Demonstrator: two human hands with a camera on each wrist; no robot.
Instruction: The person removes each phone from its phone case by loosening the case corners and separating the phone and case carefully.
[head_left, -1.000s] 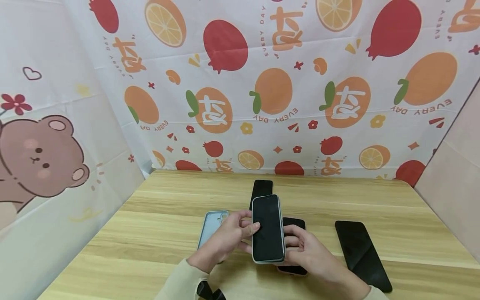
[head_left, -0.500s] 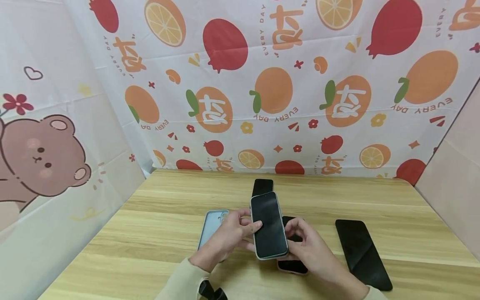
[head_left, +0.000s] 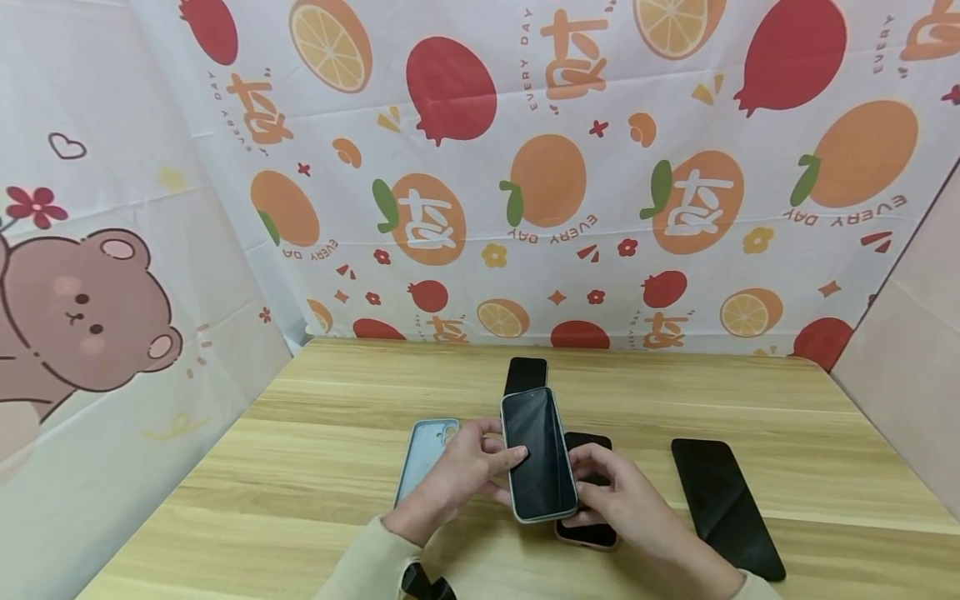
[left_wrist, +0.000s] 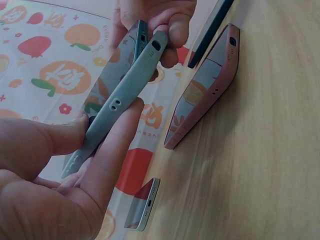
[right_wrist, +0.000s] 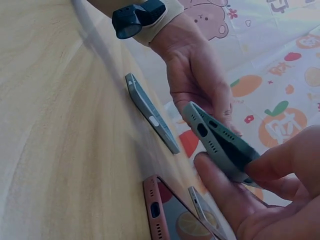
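Above the table, the left hand [head_left: 471, 468] holds a dark-screened phone [head_left: 537, 450], its thumb on the screen. The phone sits partly out of a pale green case [left_wrist: 116, 104]; a gap shows between them at the port end in both wrist views. From the right side, the right hand [head_left: 626, 504] pinches phone and case at the near corner, as the right wrist view shows with its fingers [right_wrist: 272, 165]. Beneath the hands lies a phone in a pink case [head_left: 588, 535].
An empty light blue case [head_left: 422, 457] lies left of the hands on the wooden table [head_left: 300, 467]. One phone [head_left: 527, 375] lies behind the held one, and a large black phone [head_left: 726, 508] lies to the right. A printed cloth [head_left: 480, 275] hangs behind.
The held phone and case have tilted slightly, their lower end shifting a little right. The right hand's fingers have bent and moved along the lower right edge. The left hand keeps its hold.
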